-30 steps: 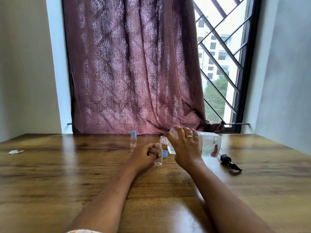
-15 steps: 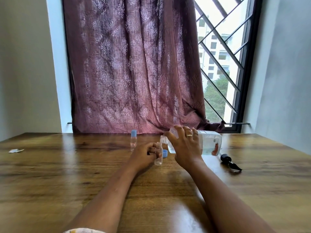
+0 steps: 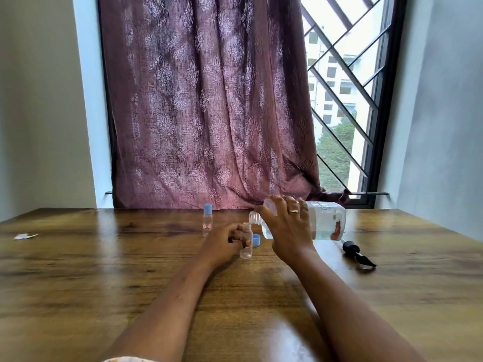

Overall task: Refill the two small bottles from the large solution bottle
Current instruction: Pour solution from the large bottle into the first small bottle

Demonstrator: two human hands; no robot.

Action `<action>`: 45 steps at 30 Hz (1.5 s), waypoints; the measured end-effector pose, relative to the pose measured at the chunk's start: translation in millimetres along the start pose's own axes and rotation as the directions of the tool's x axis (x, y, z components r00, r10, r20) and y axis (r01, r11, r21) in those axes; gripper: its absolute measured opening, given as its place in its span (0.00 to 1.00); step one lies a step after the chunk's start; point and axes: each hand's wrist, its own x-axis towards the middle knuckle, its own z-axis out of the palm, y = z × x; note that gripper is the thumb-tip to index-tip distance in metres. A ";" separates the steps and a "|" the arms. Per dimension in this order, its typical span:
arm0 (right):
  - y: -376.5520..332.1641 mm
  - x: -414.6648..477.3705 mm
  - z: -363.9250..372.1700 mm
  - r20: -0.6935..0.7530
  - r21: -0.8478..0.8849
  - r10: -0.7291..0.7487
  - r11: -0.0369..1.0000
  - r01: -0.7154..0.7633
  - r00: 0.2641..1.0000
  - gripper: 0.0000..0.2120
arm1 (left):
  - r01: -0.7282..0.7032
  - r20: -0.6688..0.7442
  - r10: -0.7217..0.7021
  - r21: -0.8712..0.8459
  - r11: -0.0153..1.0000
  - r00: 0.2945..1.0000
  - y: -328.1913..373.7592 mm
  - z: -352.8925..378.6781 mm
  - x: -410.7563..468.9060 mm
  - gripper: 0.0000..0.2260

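My right hand (image 3: 285, 231) grips the large clear solution bottle (image 3: 325, 224), tipped almost flat with its threaded mouth pointing left over the open small bottle (image 3: 246, 244). That small bottle stands upright on the table, held by my left hand (image 3: 224, 242). Its blue cap (image 3: 256, 240) lies just to its right. A second small bottle (image 3: 207, 222) with a blue cap and a white label stands upright behind and to the left, untouched.
A black pump top (image 3: 356, 253) lies on the wooden table (image 3: 104, 283) to the right of the large bottle. A small white scrap (image 3: 24, 236) lies at the far left. A maroon curtain (image 3: 209, 105) and a barred window are behind the table.
Almost nothing differs. Both hands keep their grips, and the large bottle stays tipped over the small open bottle.
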 end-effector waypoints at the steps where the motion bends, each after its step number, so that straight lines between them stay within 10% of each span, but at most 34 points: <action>1: 0.1 0.3 -0.1 -0.003 0.002 0.002 1.000 -0.001 1.000 0.40 | 0.001 0.001 -0.001 0.001 1.000 1.000 0.6 -0.4 -0.3 0.13; 45: 1.4 0.4 3.6 0.002 -0.002 -0.012 1.000 0.012 1.000 0.40 | 0.016 0.025 -0.016 0.026 1.000 1.000 5.8 -0.5 -1.7 0.15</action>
